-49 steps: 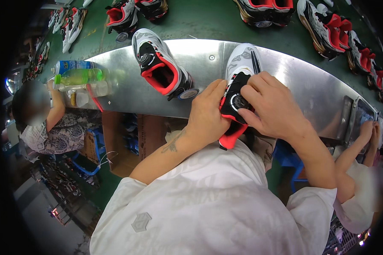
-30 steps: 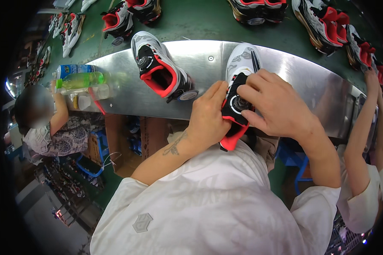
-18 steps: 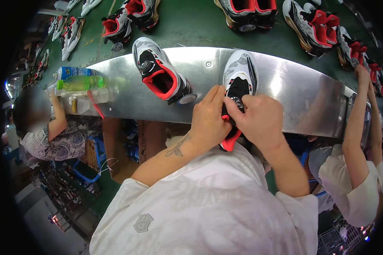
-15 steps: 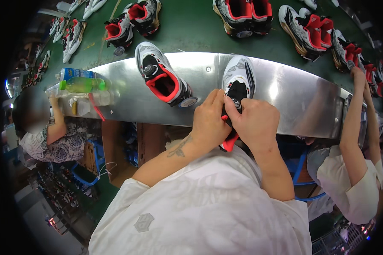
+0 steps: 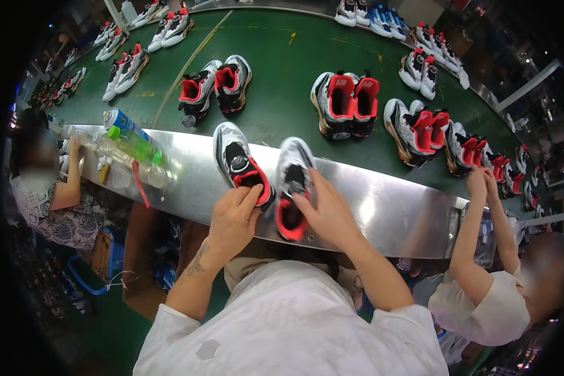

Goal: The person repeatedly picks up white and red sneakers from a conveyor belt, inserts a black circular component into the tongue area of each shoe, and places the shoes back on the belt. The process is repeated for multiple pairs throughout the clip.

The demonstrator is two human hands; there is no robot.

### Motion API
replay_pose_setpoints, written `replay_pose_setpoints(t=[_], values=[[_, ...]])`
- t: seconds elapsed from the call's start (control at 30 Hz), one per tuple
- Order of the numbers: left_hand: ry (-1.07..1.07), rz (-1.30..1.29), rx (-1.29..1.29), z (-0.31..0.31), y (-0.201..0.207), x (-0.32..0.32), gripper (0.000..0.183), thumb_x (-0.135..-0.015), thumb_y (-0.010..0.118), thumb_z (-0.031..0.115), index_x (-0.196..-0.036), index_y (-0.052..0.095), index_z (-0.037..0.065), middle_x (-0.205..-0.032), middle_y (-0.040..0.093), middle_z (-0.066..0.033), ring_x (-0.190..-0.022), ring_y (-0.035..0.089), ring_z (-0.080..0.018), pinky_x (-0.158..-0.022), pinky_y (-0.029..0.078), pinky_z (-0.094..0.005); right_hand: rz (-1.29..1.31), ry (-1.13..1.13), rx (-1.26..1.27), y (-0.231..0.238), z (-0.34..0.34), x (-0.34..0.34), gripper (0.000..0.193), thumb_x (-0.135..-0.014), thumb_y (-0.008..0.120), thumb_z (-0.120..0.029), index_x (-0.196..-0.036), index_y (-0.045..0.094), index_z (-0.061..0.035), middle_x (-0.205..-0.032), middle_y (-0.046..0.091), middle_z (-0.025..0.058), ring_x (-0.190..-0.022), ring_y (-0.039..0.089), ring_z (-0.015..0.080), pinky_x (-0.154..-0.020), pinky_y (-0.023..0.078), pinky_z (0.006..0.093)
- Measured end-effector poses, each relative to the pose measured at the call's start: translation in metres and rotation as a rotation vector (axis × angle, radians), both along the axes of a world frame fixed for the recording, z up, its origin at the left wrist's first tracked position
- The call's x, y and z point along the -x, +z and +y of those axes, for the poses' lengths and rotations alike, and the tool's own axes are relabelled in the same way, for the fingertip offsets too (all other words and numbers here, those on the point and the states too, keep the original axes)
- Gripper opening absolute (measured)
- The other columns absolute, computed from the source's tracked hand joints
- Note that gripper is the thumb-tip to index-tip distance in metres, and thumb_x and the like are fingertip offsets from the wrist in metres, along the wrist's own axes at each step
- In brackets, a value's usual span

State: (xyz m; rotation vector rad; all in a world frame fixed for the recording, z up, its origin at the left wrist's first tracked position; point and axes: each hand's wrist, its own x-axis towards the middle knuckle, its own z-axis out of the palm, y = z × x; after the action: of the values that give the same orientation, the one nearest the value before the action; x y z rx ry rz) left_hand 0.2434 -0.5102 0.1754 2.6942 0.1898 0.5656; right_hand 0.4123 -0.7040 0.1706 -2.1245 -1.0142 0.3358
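Observation:
Two white-and-grey sneakers with red linings and black tongues are side by side in front of me at the metal ledge, toes pointing away. My left hand (image 5: 233, 216) grips the left sneaker (image 5: 229, 139) at its red collar, with fingertips at the shoe's opening and a round dial on its tongue. The right sneaker (image 5: 296, 156) is smeared by motion. My right hand (image 5: 327, 210) is closed around its right side, thumb across the opening. Whether that shoe touches the metal cannot be made out.
The metal ledge (image 5: 388, 210) borders a green table (image 5: 282, 75) bearing several pairs of similar sneakers (image 5: 341, 103). Left on the ledge lie a green-capped bottle (image 5: 131, 144), a blue can (image 5: 122, 120) and a red strip (image 5: 140, 185). A co-worker (image 5: 482, 294) reaches in at right, another (image 5: 62, 188) sits left.
My right hand has brought its sneaker leftward, beside the other one. My left hand has left that shoe and taken hold of the left sneaker. The view has shifted, showing more table.

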Motion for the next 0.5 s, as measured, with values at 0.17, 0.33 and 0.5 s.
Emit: replay_pose_setpoints(t=[0.17,0.33,0.5], values=[[-0.040,0.118,-0.225,0.000,0.038,0.019,0.063,-0.078,0.073,0.001,-0.140,0.066,0.006,-0.100,0.066,-0.0093,-0.108,0.061,-0.0318,-0.108,0.041,-0.0540,-0.245,0.071,0.115,0.036,0.066,-0.112,0.060,-0.098,0.073,-0.041,-0.144,0.059,-0.0048,-0.123,0.072,0.0281,-0.112,0.070,0.0437,-0.096,0.056,0.0524],[-0.088,0.280,-0.344,-0.027,0.029,0.003,0.064,-0.081,0.077,0.012,-0.143,0.066,0.014,-0.109,0.068,-0.0211,-0.113,0.060,-0.0405,-0.116,0.031,-0.0694,-0.352,0.244,0.916,0.003,0.076,-0.258,0.077,-0.082,0.077,-0.058,-0.146,0.065,-0.0165,-0.127,0.079,0.0109,-0.118,0.074,0.0321,-0.098,0.059,0.0477],[-0.008,0.255,-0.367,-0.030,0.004,-0.037,0.034,-0.085,0.071,0.016,-0.118,0.074,0.010,-0.099,0.071,-0.0206,-0.112,0.062,-0.0411,-0.117,0.026,-0.0780,-0.391,0.187,0.739,0.016,0.054,-0.249,0.065,-0.079,0.078,-0.064,-0.114,0.081,-0.0084,-0.113,0.081,0.0164,-0.108,0.077,0.0344,-0.091,0.061,0.0480]])
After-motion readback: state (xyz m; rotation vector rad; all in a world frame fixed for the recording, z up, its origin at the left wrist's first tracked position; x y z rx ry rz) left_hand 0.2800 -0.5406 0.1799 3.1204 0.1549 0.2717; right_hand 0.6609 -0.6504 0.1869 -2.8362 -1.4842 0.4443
